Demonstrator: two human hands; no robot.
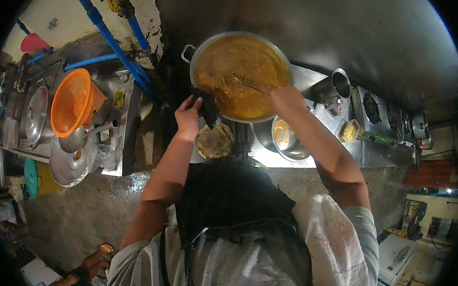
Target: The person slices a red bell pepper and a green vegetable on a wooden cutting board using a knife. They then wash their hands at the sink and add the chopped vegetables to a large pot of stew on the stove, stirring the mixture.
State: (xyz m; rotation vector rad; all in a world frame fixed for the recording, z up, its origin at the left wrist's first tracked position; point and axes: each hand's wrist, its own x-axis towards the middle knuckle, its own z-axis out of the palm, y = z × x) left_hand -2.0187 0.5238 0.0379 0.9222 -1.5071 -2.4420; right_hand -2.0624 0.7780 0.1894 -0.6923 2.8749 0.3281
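Note:
Before me stands a large metal pot [240, 40] of thick orange-brown stew [244, 67], with a loop handle [187, 53] on its far left. My right hand [287, 100] grips a metal utensil [251, 86] reaching into the stew; its working end is partly sunk. At the pot's near left rim, my left hand [189, 116] holds a dark cloth [209, 108] against the side. Whether the fingers grip a second handle beneath the cloth is hidden. Just below the cloth lies a round, brownish, crumpled thing [216, 140], which I cannot identify.
Right of the pot are a metal bowl [290, 139], a tall metal container [337, 84] and gas burners [371, 104]. A metal counter [127, 125] at left bears an orange colander [73, 103] and pot lids [37, 115]. Blue pipes [104, 28] rise nearby. Another person's legs [93, 265] show lower left.

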